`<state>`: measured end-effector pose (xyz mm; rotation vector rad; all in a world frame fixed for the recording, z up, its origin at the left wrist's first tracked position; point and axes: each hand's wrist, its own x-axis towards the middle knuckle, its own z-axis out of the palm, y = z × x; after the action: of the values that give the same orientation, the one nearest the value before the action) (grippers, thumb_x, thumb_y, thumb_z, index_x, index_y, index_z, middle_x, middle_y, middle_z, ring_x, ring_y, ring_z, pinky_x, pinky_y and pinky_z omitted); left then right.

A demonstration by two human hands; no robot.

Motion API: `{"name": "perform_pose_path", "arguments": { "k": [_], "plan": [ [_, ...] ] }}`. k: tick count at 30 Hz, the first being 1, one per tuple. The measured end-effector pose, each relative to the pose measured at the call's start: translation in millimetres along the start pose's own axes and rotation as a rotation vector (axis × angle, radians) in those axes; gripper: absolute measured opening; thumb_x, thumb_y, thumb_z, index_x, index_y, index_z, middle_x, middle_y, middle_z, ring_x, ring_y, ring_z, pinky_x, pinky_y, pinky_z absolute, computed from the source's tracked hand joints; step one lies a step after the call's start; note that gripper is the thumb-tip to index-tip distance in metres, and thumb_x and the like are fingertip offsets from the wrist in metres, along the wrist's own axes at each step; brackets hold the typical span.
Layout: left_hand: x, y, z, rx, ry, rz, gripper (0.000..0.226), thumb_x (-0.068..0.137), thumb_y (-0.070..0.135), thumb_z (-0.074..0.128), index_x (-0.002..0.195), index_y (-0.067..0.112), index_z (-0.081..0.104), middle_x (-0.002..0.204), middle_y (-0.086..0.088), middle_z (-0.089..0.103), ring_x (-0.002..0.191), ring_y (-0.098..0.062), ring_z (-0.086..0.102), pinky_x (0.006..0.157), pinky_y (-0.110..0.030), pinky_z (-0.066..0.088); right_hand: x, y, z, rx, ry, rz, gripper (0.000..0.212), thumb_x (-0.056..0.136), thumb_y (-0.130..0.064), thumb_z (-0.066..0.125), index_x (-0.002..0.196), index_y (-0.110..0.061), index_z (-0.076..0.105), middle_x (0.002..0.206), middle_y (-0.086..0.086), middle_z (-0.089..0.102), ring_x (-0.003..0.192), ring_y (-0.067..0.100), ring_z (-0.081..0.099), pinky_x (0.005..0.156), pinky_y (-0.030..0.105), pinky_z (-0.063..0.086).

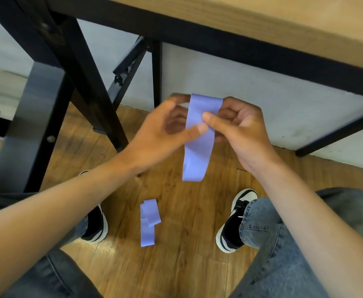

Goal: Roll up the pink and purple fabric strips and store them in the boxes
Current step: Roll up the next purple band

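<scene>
1. Nearest the camera, two knees in blue jeans (283,244) filled the lower corners, and bare forearms reached forward from both sides.
2. Between the legs, a wooden floor (187,265) showed, with a black-and-white sneaker (234,222) on the right and another sneaker (96,224) partly hidden under the left forearm.
3. A loose purple fabric strip (147,222) lay folded over itself on the floor between the two shoes, touching neither.
4. Higher up, both hands held a second purple strip (198,147) in the air above the floor; its doubled lower end hung down in a loop.
5. The left hand (161,134) pressed its thumb on the front of the strip, with its fingers (177,97) curled behind the upper edge, blurred.
6. The right hand (238,125) pinched the strip's right edge, thumb in front and fingers (230,102) curled tight behind it.
7. Beyond the hands stood black metal legs (86,78) and a pale wall (262,104).
8. Farthest off, the wooden worktop (283,24) crossed the top of the view; no boxes were seen.
</scene>
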<state>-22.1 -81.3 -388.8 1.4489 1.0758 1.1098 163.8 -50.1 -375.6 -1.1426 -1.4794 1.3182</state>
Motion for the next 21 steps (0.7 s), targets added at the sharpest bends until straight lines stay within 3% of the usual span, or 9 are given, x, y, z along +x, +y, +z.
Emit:
{"name": "perform_pose_path", "arguments": {
  "k": [4, 6, 8, 12, 16, 21],
  "plan": [
    [5.0, 10.7, -10.2, 0.183, 0.191, 0.149, 0.021, 0.098, 0.019, 0.067, 0.118, 0.012, 0.07, 0.094, 0.002, 0.073, 0.089, -0.015, 0.071, 0.079, -0.026, 0.058, -1.2, 3.6, 1.4, -0.005, -0.045, 0.027, 0.009, 0.093, -0.007, 0.073, 0.092, -0.016, 0.069, 0.084, -0.005, 0.076, 0.081, 0.014, 0.074, 0.06, 0.027, 0.055],
    [4.2, 9.7, -11.6, 0.236, 0.206, 0.18, 0.015, 0.098, 0.016, 0.068, 0.112, 0.01, 0.073, 0.096, 0.002, 0.074, 0.089, -0.016, 0.072, 0.078, -0.025, 0.058, -1.1, 6.1, 1.8, -0.011, -0.047, 0.05, 0.013, 0.093, -0.01, 0.074, 0.105, -0.008, 0.07, 0.096, 0.009, 0.077, 0.09, 0.025, 0.075, 0.066, 0.036, 0.06],
    [3.2, 8.6, -10.5, 0.243, 0.213, 0.173, 0.017, 0.098, 0.016, 0.069, 0.113, 0.01, 0.072, 0.093, 0.002, 0.074, 0.088, -0.013, 0.072, 0.077, -0.022, 0.057, -0.5, 6.4, 2.1, 0.003, -0.065, 0.054, 0.02, 0.093, -0.013, 0.073, 0.114, -0.01, 0.07, 0.104, 0.018, 0.075, 0.098, 0.031, 0.074, 0.074, 0.043, 0.061],
    [2.4, 6.8, -10.5, 0.26, 0.158, 0.141, 0.034, 0.098, 0.02, 0.067, 0.132, 0.013, 0.064, 0.091, 0.005, 0.075, 0.092, -0.009, 0.073, 0.082, -0.018, 0.056, -0.4, 4.4, 2.5, 0.005, -0.084, 0.012, 0.014, 0.097, -0.011, 0.068, 0.107, -0.019, 0.073, 0.1, 0.003, 0.079, 0.096, 0.019, 0.076, 0.071, 0.03, 0.06],
    [1.5, 4.1, -13.2, 0.275, 0.095, 0.126, 0.024, 0.096, 0.022, 0.07, 0.118, 0.012, 0.074, 0.101, 0.003, 0.077, 0.095, -0.012, 0.074, 0.085, -0.026, 0.06, -0.7, 4.8, 3.7, -0.043, -0.098, -0.032, 0.013, 0.096, -0.006, 0.069, 0.102, -0.016, 0.075, 0.099, 0.004, 0.079, 0.095, 0.02, 0.076, 0.073, 0.032, 0.061],
    [1.8, 5.1, -17.9, 0.265, 0.151, 0.165, 0.017, 0.095, 0.015, 0.072, 0.111, 0.01, 0.076, 0.098, 0.002, 0.076, 0.092, -0.015, 0.074, 0.082, -0.026, 0.06, -0.9, 2.6, 3.4, 0.054, -0.079, 0.028, 0.016, 0.096, -0.009, 0.069, 0.111, -0.007, 0.072, 0.1, 0.014, 0.078, 0.096, 0.022, 0.076, 0.072, 0.032, 0.061]
  ]
}}
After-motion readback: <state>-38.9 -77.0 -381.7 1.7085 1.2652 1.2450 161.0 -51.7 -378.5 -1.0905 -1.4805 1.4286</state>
